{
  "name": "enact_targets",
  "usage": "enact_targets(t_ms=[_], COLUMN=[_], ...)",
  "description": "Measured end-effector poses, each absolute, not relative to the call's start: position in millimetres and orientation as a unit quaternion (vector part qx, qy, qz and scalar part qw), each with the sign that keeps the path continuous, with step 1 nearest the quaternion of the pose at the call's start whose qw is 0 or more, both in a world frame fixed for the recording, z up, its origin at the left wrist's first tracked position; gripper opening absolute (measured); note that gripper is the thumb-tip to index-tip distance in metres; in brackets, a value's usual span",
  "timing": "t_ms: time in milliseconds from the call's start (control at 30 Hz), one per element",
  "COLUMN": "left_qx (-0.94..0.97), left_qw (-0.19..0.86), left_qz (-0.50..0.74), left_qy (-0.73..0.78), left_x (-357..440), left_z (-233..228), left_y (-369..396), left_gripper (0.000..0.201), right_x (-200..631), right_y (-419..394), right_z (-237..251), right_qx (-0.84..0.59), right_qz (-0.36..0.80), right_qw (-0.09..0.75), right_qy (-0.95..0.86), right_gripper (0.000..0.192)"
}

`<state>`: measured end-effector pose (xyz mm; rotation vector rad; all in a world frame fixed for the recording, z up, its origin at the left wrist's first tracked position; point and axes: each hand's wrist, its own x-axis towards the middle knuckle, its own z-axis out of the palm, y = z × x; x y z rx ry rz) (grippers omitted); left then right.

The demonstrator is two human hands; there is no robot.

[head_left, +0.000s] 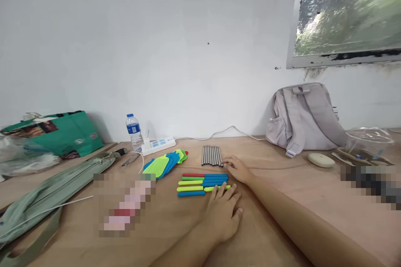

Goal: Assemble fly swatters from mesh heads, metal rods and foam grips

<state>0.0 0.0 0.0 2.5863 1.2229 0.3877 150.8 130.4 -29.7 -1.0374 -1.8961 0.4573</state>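
My left hand (223,212) lies palm down on the table with its fingers spread. Its fingertips touch a yellow-green plastic stick (210,189) at the near right of two columns of coloured sticks. Those columns hold red, green, yellow-green and blue sticks, such as a blue one (191,194) at the near left. Just beyond, my right hand (238,170) rests with loosely bent fingers apart, its fingertips by the right end of a row of grey metal rods (211,156). Left of the rods, flat mesh paddles (157,167) in yellow-green, blue and red lie fanned out, like fly swatter heads.
A white power strip (158,145) and a water bottle (134,130) stand at the back left. Further left are a green bag (70,133) and a grey-green bag (59,183). A grey backpack (308,119), a pale oval case (321,160) and a clear bowl (369,142) are right.
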Motion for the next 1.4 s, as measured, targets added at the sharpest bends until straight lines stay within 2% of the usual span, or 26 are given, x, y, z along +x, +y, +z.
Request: enact_targets(t_ms=[200, 400, 600, 733, 900, 1400], left_qx=[0.895, 0.867, 0.868, 0.887, 0.899, 0.897], left_qw=[0.02, -0.047, -0.013, 0.0, 0.002, 0.041], left_qz=[0.231, 0.18, 0.136, 0.118, 0.12, 0.139], left_qy=[0.381, 0.462, 0.478, 0.446, 0.422, 0.418], left_x=[-17.1, -65.2, -84.4, -92.1, -105.7, -122.1], left_z=[14.2, 23.0, 48.4, 56.0, 46.4, 32.8], left_y=[8.4, 24.9, 26.0, 27.6, 37.8, 54.0], left_gripper=[0.028, 0.018, 0.016, 0.015, 0.023, 0.02], right_x=[153.8, 149.6, 141.2, 137.9, 136.4, 132.9], right_y=[120.7, 85.2, 54.5, 52.9, 54.9, 52.5], right_z=[-22.3, -10.8, -8.8, -8.2, -9.3, -8.1], right_qx=[-0.39, -0.338, -0.326, -0.326, -0.322, -0.309], right_qz=[0.158, 0.139, 0.083, 0.061, 0.049, 0.04], right_qw=[0.449, 0.401, 0.315, 0.288, 0.277, 0.278], right_qy=[-0.788, -0.84, -0.887, -0.899, -0.904, -0.909], right_gripper=[0.019, 0.014, 0.019, 0.023, 0.025, 0.024])
